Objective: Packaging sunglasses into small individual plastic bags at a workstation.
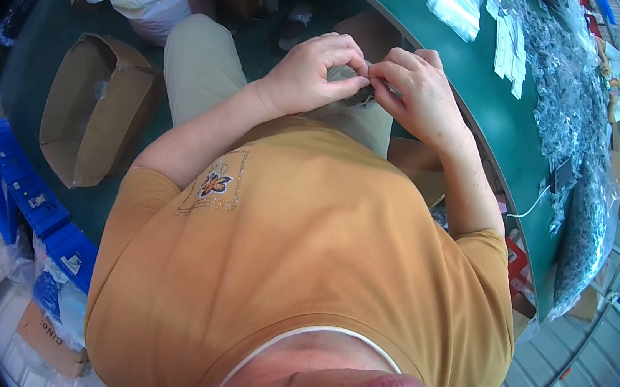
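Above my lap, my left hand (313,70) and my right hand (419,95) meet fingertip to fingertip. Each has its thumb and forefinger closed in a pinch. Whatever lies between the fingertips is too small and too covered to name. Just under the pinch, partly behind the fingers, shows a small shiny greyish piece (368,102) that looks like crumpled clear plastic; I cannot tell whether it is joined to what the fingers hold.
To the right curves a green-topped table (484,99) bearing white strips (508,51), clear plastic bags (457,6) and a long heap of clear plastic pieces (570,94). An open cardboard box (95,113) stands at left, near blue bins (34,202). Another person (619,84) is at far right.
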`<state>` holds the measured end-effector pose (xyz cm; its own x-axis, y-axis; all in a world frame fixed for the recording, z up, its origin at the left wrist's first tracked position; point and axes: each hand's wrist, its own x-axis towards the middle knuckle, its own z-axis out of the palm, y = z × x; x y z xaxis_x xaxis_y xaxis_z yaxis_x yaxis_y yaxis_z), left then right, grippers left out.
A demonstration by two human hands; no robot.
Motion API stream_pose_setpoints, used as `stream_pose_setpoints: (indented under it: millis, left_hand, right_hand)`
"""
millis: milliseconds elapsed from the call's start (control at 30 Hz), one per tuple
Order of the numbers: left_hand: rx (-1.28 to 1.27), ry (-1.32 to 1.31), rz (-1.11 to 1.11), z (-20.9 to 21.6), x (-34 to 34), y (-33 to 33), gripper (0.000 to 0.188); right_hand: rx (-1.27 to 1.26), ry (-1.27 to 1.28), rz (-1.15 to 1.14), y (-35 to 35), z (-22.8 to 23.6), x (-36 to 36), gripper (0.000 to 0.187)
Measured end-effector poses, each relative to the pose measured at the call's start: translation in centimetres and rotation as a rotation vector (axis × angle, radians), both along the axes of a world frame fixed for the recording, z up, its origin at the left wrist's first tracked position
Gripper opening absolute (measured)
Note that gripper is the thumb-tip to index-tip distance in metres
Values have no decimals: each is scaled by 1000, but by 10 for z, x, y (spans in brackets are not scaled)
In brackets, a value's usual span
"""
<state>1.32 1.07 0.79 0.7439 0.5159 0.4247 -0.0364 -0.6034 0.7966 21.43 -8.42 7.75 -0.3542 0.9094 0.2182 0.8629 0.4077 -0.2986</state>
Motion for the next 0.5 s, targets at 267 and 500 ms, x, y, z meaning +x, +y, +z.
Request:
stream_pose_setpoints:
  millis: [267,500]
  left_hand:
    - [411,122,27,10,-21,3,14]
    - [257,263,186,1,-67,47,17]
  right_hand:
    - [-30,54,39,-4,-5,2,6]
    - [-69,144,-116,-8,6,31,10]
